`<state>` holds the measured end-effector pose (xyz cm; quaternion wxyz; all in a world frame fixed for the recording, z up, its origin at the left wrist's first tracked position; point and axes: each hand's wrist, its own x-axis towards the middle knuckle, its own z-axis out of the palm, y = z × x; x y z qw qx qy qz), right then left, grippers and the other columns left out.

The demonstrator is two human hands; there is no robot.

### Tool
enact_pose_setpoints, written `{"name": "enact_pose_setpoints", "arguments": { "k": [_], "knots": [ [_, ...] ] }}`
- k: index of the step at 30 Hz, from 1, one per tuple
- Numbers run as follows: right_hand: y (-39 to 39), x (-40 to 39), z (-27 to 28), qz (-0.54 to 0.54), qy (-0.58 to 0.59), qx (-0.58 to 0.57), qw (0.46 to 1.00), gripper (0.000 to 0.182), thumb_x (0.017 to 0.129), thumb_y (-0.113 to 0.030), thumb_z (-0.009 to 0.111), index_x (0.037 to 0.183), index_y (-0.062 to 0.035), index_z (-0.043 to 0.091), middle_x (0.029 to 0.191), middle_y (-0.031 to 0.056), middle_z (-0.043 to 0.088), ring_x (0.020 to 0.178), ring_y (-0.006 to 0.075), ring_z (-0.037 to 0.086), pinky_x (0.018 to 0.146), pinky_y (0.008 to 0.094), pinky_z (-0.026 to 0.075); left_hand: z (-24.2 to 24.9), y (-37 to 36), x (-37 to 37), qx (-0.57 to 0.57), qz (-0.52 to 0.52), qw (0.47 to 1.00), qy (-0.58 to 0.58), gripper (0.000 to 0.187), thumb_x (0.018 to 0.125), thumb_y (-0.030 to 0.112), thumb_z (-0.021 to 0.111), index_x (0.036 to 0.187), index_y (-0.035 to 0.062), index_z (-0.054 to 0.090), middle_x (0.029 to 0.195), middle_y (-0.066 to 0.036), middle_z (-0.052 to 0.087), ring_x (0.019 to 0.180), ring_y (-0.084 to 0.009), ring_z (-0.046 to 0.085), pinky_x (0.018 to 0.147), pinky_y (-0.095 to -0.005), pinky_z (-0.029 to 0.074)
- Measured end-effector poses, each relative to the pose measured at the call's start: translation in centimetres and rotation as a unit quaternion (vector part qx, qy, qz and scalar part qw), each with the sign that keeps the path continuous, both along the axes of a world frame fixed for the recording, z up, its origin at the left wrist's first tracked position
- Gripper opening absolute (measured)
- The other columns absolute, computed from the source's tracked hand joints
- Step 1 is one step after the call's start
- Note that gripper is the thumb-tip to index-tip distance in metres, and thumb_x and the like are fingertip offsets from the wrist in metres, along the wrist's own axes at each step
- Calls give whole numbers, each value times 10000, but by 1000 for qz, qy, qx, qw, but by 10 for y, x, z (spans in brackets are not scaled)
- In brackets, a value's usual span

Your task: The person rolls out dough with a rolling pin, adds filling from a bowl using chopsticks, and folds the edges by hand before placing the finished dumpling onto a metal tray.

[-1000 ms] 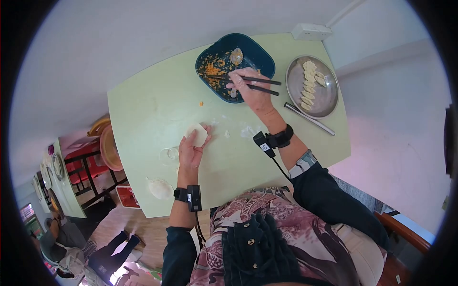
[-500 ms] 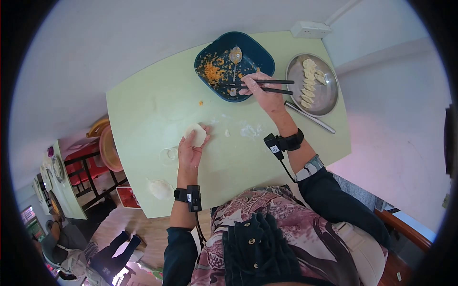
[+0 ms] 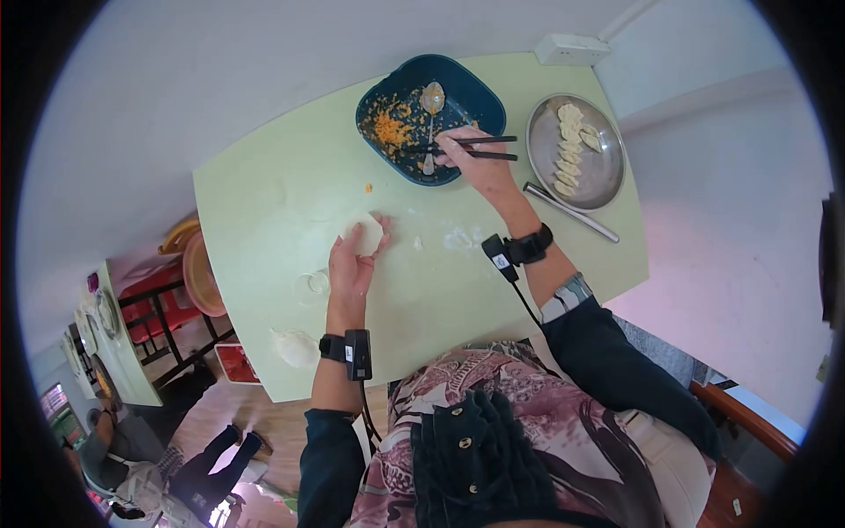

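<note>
My left hand [image 3: 354, 262] holds a round white dumpling wrapper [image 3: 364, 234] over the table, thumb on top of it. My right hand [image 3: 476, 163] grips a pair of black chopsticks [image 3: 486, 148], their tips down in the orange crumbly filling [image 3: 390, 125]. That filling lies toward the left side of a dark blue basin [image 3: 482, 94]. A metal spoon [image 3: 431, 99] rests in the same basin, close to the chopsticks. To the right, a round steel plate [image 3: 605, 179] carries a row of several folded dumplings [image 3: 568, 163].
A metal rolling pin [image 3: 572, 213] lies below the plate. Near the left edge are a lump of dough [image 3: 296, 348] and a clear ring-shaped object [image 3: 314, 282]. Flour dusts the green table [image 3: 422, 308]. A person [image 3: 202, 480] stands at the lower left; a wall socket box [image 3: 572, 50] sits behind.
My right hand and the chopsticks have shifted left, deeper over the filling. My left hand keeps the wrapper in nearly the same place.
</note>
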<state>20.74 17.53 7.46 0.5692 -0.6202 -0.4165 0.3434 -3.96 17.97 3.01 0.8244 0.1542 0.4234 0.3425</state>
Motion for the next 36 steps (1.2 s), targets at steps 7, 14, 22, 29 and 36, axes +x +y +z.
{"name": "enact_pose_setpoints", "arguments": {
  "k": [7,14,22,29,36],
  "knots": [
    [17,-3,-4,-87,49,-9,995,211,860,-154,585,904,49,620,751,86,648,651,157,662,543,228,508,14,48,31,25,25,999,0,381,975,259,340,1191,-50,393,1167,-183,503,1063,-336,538,884,-419,480],
    [26,-8,-28,-66,-80,2,995,201,851,-182,579,860,12,631,752,75,637,630,149,651,580,249,495,1,80,54,58,15,998,-27,439,985,342,246,1204,-4,405,1183,-151,510,1142,-293,483,951,-455,414],
    [22,-17,-21,-60,-52,-3,997,193,849,-170,574,869,13,632,772,82,622,632,146,645,585,253,490,-6,89,66,46,53,994,-82,426,983,336,270,1216,15,428,1224,-103,512,1138,-231,484,965,-394,379],
    [19,-15,-20,-69,101,23,992,165,857,-118,590,903,36,626,785,84,634,651,147,650,567,227,527,0,88,72,49,72,994,-73,428,983,331,277,1224,10,426,1237,-101,507,1151,-226,475,979,-383,363],
    [10,-12,4,-59,177,17,982,220,877,-139,570,941,69,607,851,134,635,652,155,651,573,232,531,3,90,71,56,64,995,-61,447,988,332,221,1232,8,407,1243,-111,498,1171,-242,461,1008,-405,348]
  ]
}}
